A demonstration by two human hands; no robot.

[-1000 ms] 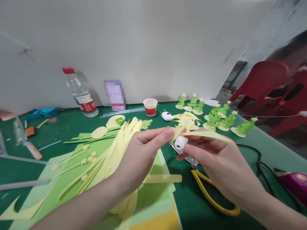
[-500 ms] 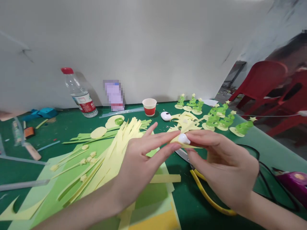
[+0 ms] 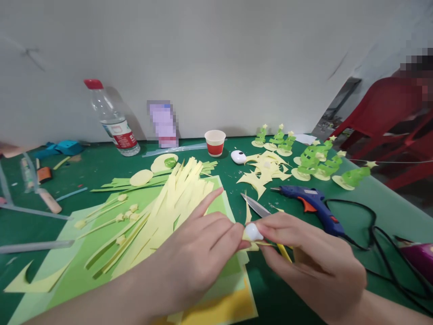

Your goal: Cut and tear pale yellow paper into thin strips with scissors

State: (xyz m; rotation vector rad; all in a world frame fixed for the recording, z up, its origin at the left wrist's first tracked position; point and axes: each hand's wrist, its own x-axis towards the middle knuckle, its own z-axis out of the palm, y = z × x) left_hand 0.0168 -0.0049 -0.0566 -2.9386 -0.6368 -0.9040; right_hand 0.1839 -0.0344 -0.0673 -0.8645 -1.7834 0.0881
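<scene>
Between my two hands is a pale yellow paper piece (image 3: 249, 246) with a small, smooth white rounded object (image 3: 253, 232) against it. I cannot make out what kind of object this is. My left hand (image 3: 206, 243) pinches the paper's left side, its index finger stretched away. From the right, my right hand (image 3: 311, 266) grips the white object and the paper between thumb and fingers. Scissors (image 3: 257, 206) with yellow handles lie just behind, partly hidden by my right hand. A blue hot glue gun (image 3: 313, 201) rests beyond that hand.
Pale yellow paper strips (image 3: 172, 198) lie over green sheets at left. Yellow scraps (image 3: 267, 167), a white oval item (image 3: 238, 156) and a paper cup (image 3: 215, 143) sit farther back. Several green spiral paper trees (image 3: 311, 160) stand at right. A water bottle (image 3: 117, 122) is back left.
Both hands have come lower and nearer with the paper and white object, uncovering the glue gun and scissor blades. My left fingers have curled in more. The view has shifted slightly.
</scene>
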